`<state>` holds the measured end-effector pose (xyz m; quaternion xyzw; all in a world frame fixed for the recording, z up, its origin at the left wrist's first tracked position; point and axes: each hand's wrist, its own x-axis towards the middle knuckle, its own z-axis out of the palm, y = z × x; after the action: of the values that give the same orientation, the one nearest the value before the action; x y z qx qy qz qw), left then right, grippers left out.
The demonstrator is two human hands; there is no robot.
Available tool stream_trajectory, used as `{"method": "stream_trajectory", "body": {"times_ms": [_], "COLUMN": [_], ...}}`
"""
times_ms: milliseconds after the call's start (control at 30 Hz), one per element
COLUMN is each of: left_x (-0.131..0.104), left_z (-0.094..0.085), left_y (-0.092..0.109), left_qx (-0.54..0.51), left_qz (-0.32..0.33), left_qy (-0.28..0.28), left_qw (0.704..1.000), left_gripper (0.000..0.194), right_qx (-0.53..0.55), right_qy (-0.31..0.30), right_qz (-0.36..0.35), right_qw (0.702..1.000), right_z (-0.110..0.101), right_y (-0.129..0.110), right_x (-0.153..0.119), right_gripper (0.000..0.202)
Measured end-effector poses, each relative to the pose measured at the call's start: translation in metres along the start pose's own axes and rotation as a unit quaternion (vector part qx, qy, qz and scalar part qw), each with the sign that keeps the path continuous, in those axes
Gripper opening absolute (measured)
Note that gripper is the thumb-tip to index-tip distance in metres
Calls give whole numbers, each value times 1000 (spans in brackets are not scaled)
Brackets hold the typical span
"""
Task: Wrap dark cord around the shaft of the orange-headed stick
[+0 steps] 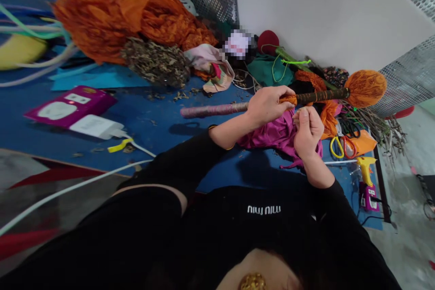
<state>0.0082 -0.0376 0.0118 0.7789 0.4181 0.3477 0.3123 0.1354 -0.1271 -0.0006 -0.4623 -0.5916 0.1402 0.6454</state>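
My left hand (pixel 268 105) is wrapped round a long stick (pixel 217 109) held level above the table. Pinkish wrapping covers the stick's left part, while the right part is dark with thin orange bands. At its right end sits a round head covered in patterned orange cloth (pixel 367 89). A bit of orange cloth (pixel 288 99) circles the stick at my left fingertips. Just below the stick, my right hand (pixel 308 130) is closed in a pinch; what it grips, if anything, is too small to make out. Magenta cloth (pixel 272 133) lies beneath both hands.
Crumpled orange cloth (pixel 136 13) and dried plant matter (pixel 156 61) lie at the back left. A purple box (pixel 73 106) and a white power strip (pixel 97 127) with a cord are at left. Scissors (pixel 337 147) and a yellow glue gun (pixel 366 170) lie near the right edge.
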Motion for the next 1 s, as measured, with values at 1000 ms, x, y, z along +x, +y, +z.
{"method": "stream_trajectory", "body": {"times_ms": [1000], "left_x": [-8], "left_z": [7], "left_y": [-4], "left_qx": [28], "left_qz": [38], "left_qy": [-44], "left_qw": [998], "left_gripper": [34], "right_qx": [3], "right_qy": [-115], "right_qz": [-90], "right_qw": [989], "right_z": [-33], "right_y": [23], "right_x": [46], "right_gripper": [41]}}
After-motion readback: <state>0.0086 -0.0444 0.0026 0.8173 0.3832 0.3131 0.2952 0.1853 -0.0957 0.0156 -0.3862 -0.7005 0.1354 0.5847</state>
